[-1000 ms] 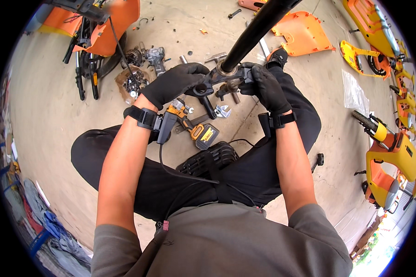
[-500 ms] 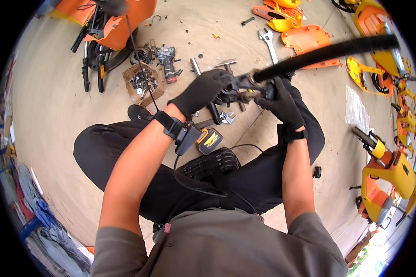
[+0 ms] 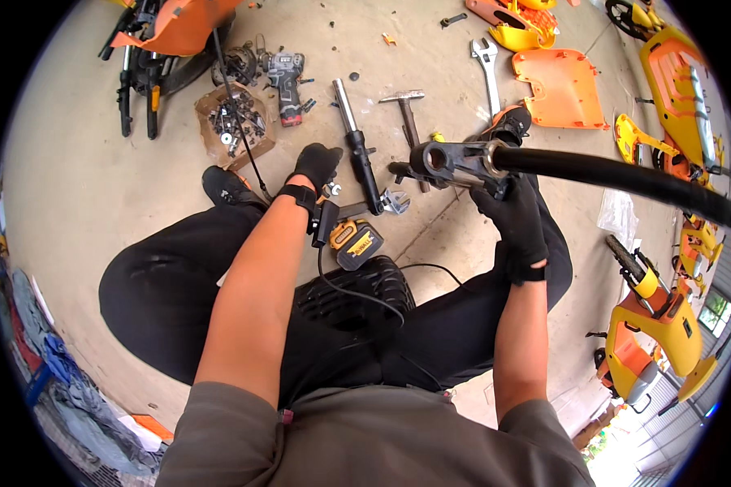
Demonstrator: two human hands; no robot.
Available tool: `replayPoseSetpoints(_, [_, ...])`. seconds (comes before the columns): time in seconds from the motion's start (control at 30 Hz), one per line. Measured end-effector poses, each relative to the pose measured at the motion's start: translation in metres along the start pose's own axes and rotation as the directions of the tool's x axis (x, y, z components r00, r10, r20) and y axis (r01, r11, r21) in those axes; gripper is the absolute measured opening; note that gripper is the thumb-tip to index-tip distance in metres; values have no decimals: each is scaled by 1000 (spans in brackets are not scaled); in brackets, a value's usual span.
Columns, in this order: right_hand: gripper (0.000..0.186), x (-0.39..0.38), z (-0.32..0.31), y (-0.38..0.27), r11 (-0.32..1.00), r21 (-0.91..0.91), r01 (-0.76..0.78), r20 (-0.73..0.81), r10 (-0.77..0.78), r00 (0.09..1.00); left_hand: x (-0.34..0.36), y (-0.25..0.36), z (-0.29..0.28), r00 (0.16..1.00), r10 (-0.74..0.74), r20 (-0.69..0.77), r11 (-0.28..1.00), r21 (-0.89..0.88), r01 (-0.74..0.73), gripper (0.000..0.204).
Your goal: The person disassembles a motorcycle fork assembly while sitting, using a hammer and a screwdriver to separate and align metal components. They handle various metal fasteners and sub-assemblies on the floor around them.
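My right hand (image 3: 513, 215), in a black glove, grips the metal fork crown (image 3: 460, 161) at its right end; a long black steerer tube (image 3: 601, 170) sticks out from it to the right. My left hand (image 3: 315, 166), also gloved, is down beside the carton of small parts with its fingers curled; what is in them is hidden. Just below it are a small wrench (image 3: 334, 189) and the yellow-black power tool's battery (image 3: 356, 243). Between my hands lie a silver-and-black fork leg (image 3: 364, 166), a hammer (image 3: 408, 118) and an adjustable wrench (image 3: 393, 203).
The carton (image 3: 207, 138) and a grey drill (image 3: 288, 89) lie front-left, near a wheel with orange panels (image 3: 175, 24). A large wrench (image 3: 489, 77) and orange panel (image 3: 559, 88) lie ahead. Orange-yellow vehicles (image 3: 650, 341) line the right, piled cloth (image 3: 69, 390) the left.
My left hand has let go of the fork crown and moved down-left. The tube has swung from upright to pointing right in my right hand.
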State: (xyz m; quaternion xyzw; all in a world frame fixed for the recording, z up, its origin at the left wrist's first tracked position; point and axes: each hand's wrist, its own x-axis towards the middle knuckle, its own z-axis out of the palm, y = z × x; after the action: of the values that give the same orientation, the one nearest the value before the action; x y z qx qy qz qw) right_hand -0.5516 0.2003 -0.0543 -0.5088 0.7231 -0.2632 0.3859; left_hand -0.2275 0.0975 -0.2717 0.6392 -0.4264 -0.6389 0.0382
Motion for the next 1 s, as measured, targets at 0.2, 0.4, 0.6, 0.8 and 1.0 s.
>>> replayPoseSetpoints(0.2, [24, 3, 3, -9, 996, -62, -58, 10, 59, 998, 57, -23, 32, 921, 121, -369, 926, 375, 29, 57])
replayPoseSetpoints(0.4, [27, -3, -4, -1, 983, -75, -168, -103, 160, 982, 63, 43, 58, 950, -149, -275, 928, 292, 230, 63])
replayPoseSetpoints(0.6, [39, 7, 0, -7, 956, 47, -289, -83, 293, 953, 73, 38, 61, 943, -130, -307, 903, 356, 240, 55])
replayPoseSetpoints(0.8, [28, 13, 2, -27, 934, 85, -348, -58, 353, 934, 85, 17, 51, 972, -50, -230, 990, 118, 78, 40])
replayPoseSetpoints(1.0, [24, 12, 3, -19, 966, 50, -253, -101, 257, 961, 63, 27, 36, 973, 6, -232, 969, -240, -63, 40])
